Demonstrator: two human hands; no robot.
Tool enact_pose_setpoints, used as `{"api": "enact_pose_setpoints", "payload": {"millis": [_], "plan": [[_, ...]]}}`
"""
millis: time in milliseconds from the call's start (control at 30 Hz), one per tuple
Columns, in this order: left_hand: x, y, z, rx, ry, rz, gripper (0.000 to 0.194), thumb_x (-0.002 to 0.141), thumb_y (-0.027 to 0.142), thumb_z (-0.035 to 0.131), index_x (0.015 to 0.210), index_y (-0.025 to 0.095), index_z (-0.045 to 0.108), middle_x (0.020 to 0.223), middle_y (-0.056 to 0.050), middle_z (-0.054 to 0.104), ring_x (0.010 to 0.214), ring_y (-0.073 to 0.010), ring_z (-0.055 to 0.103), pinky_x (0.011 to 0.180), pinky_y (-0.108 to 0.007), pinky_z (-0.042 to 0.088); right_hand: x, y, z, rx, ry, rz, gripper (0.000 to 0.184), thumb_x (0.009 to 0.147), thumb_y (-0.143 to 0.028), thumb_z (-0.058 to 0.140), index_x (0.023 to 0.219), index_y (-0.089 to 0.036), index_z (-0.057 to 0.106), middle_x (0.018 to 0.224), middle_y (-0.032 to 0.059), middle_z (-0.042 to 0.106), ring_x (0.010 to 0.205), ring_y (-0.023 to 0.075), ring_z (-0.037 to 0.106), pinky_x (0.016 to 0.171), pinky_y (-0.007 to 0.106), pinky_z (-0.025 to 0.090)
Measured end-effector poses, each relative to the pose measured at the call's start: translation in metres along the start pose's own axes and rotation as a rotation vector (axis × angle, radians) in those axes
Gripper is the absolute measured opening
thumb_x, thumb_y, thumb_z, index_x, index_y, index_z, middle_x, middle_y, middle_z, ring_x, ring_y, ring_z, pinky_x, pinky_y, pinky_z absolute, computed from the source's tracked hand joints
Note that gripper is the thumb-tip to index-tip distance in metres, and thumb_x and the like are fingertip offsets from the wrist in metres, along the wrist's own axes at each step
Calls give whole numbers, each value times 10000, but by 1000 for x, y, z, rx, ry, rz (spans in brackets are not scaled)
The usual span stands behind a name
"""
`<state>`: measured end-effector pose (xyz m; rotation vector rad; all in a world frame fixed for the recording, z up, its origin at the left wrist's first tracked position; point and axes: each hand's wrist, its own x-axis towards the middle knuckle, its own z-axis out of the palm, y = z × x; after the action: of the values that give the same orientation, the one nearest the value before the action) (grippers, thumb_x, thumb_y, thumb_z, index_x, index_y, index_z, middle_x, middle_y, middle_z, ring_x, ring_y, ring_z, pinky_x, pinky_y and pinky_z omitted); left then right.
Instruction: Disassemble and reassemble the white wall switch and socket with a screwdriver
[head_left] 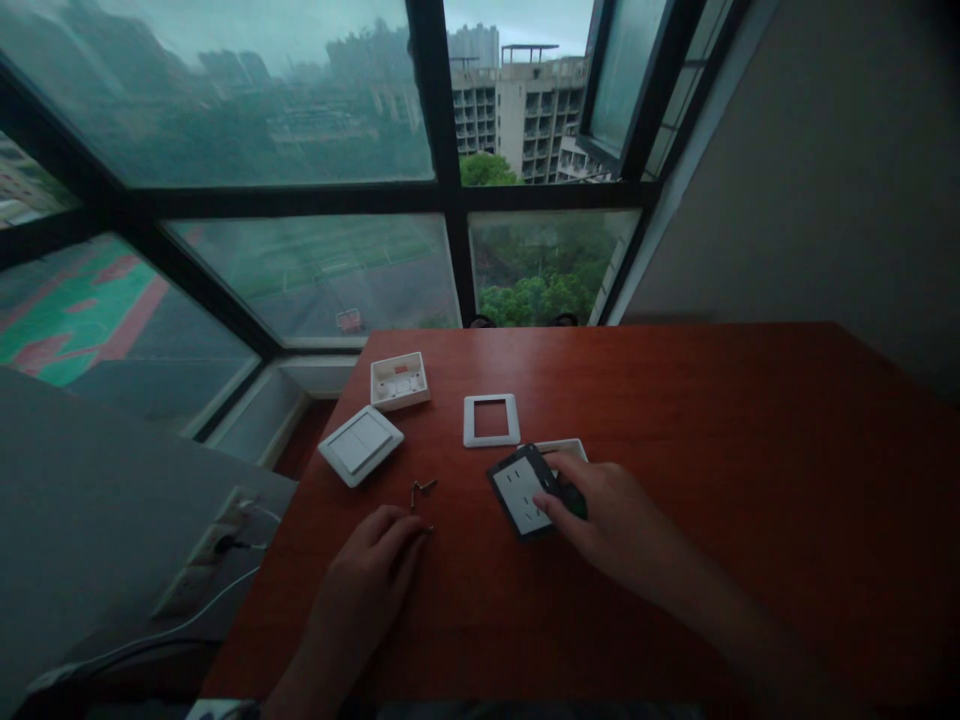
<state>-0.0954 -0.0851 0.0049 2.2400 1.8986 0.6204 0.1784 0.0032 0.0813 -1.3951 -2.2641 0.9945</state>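
My right hand (600, 505) is closed on a wall socket insert (523, 492), white-faced with a dark frame, tilted above the table. A dark green and black handle (574, 498) shows under the same fingers; its kind is hard to make out. Behind them a white box (566, 446) is partly hidden. My left hand (379, 555) rests low over the table with fingertips pinched together, and the small tip of a screw (430, 529) shows there. Just beyond it lie loose screws (420, 490). A white cover frame (491, 420) lies flat past the socket insert.
A white switch panel (361, 445) and an open white back box (400, 382) are near the left edge of the reddish-brown table (712, 420). Windows stand behind the table. Wall outlets with cables (217, 545) are at lower left.
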Motion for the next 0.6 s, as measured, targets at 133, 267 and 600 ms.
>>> {"api": "enact_pose_setpoints", "payload": {"millis": [133, 267, 600], "plan": [[9, 3, 7, 60, 46, -27, 220, 956, 299, 431, 942, 220, 636, 901, -42, 640, 815, -192, 638, 748, -309, 523, -1, -1, 1, 7, 13, -20, 247, 867, -242, 558, 1098, -198, 635, 1065, 74, 717, 936, 236, 663, 801, 353, 485], [19, 8, 10, 164, 72, -67, 223, 954, 303, 431, 900, 215, 629, 869, -41, 637, 795, -198, 626, 714, -305, 500, -1, -2, 1, -2, 14, -31, 244, 873, -253, 552, 1097, -205, 638, 1067, 73, 718, 934, 235, 665, 802, 353, 485], [32, 39, 6, -285, 156, -173, 190, 893, 335, 549, 1024, 211, 608, 922, -48, 671, 809, -200, 654, 741, -313, 524, 2, 3, -5, 112, 14, -3, 244, 856, -255, 584, 1081, -204, 664, 1046, 73, 728, 912, 220, 672, 775, 331, 494]]}}
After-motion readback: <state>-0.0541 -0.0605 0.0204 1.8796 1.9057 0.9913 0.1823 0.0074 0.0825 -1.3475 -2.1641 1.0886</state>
